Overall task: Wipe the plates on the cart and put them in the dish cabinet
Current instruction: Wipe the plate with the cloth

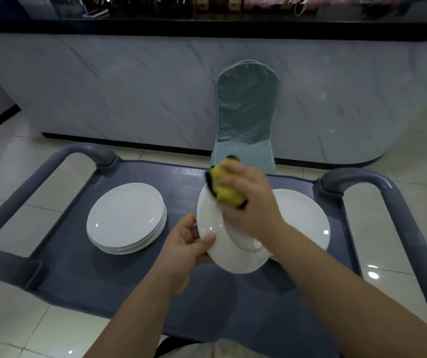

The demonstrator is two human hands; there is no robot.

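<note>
Over a grey cart's [78, 280] middle, the left hand [184, 251] pinches a tilted white plate [222, 254] by its rim while the right hand's [248, 208] curled fingers [235, 174] press a yellow cloth [226, 191] onto it; smooth, breakable china, likely slippery, safest gripped at the rim.

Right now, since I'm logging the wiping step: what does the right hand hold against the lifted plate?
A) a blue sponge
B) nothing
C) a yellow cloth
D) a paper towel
C: the right hand grips a yellow cloth against the plate, which the left hand holds by its rim, tilted above the cart.
</note>
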